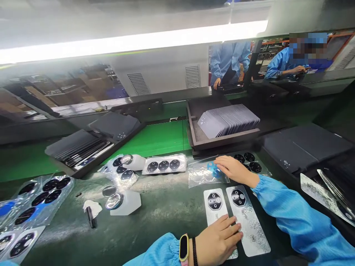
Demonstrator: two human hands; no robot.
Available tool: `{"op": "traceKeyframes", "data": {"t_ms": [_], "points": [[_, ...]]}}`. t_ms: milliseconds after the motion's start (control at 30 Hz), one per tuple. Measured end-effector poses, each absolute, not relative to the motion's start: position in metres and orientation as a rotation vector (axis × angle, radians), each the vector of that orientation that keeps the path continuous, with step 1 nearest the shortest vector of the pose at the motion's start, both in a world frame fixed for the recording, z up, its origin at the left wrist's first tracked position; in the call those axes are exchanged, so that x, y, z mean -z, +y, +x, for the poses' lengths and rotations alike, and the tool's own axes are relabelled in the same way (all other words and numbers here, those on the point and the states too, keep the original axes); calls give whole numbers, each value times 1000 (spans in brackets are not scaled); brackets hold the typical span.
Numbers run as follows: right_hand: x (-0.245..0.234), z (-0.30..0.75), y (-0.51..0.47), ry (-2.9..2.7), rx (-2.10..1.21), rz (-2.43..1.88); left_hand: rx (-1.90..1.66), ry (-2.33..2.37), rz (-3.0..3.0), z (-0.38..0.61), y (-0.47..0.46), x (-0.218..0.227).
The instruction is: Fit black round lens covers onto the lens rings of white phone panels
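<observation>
Panels [254, 236] up front, two side by side, already have dark discs [238, 198] on, left hand [217, 241] lying over one, fingers a bit spread. Right hand [235, 170] is at some blue film [211, 169] on a clear bag [197, 178], can't tell if it's pinching; more discs [163, 165] sit bagged, so I'd guess plenty's left.

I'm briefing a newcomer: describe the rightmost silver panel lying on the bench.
On the dark green bench, two silver panels lie between the person's arms. The right panel is the one, its mottled face mostly uncovered; the left hand covers much of its neighbour.
</observation>
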State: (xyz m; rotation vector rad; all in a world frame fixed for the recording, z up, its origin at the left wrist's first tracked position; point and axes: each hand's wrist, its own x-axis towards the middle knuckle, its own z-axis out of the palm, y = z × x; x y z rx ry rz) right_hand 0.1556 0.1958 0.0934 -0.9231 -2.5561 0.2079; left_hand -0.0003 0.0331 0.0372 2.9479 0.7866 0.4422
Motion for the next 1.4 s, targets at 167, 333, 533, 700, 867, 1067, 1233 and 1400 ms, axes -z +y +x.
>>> {"op": "traceKeyframes", "data": {"t_ms": [167, 333, 533, 700, 867, 1067, 1233, 1400], "points": [[-102, 228, 154, -2308, -23, -1217, -480, 784, 2934, -2, 31, -31], [-83, 306, 97, -1935, 376, -1603, -463, 696, 2913, -7, 32, -26], [-62, 331, 65, -1962, 819, -1609, -471, 691, 2933, -13, 31, -28], [-87, 305, 67, -1920, 997, -1282, -447, 708, 2926, -20, 27, -30], [-111, 276, 60, -1940, 830, -1146, -474, 756, 2967, -34, 20, -36], [-92, 239, 46, -1933, 89, -916, -368, 787, 3032, -56, 12, -43], [-67, 222, 41, -2034, -254, -713, -388, 809, 3017, -75, 7, -45], [-55, 228, 31, -2132, -396, -647, -535, 817, 3002, -84, 3, -46]]}}
